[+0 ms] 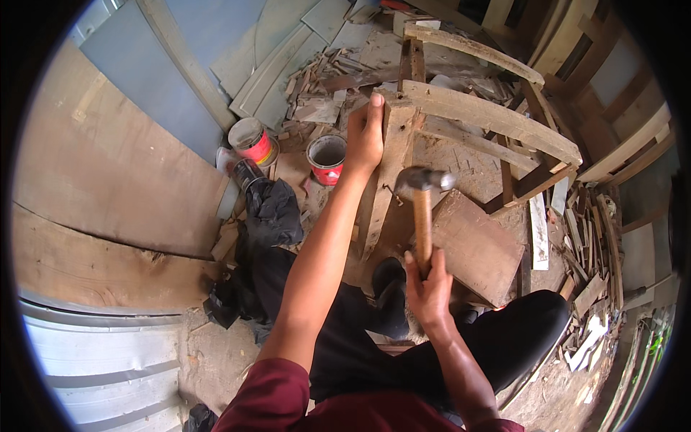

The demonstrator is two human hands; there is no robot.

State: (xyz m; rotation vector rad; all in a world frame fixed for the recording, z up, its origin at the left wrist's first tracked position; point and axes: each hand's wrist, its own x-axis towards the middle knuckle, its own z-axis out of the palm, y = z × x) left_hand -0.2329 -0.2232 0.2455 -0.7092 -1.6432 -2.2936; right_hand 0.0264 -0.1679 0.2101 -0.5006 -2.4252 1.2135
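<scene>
My left hand (366,137) grips the upper part of a wooden leg (394,147), its thumb pointing up along the edge and its fingers mostly hidden. The leg belongs to a rough wooden frame with a curved rail (489,115) running off to the right. In my right hand (430,286) is a claw hammer (423,223), held low on its wooden handle. The hammer's metal head, slightly blurred, is just right of the leg. A bent nail (393,193) sticks out of the leg beside it.
Two red paint cans (253,141) (327,158) and a black plastic bag (275,212) stand left of the leg. Beneath the frame lies a brown board (476,248). Wood scraps (586,245) pile up at the right, and large panels (115,151) lean at the left.
</scene>
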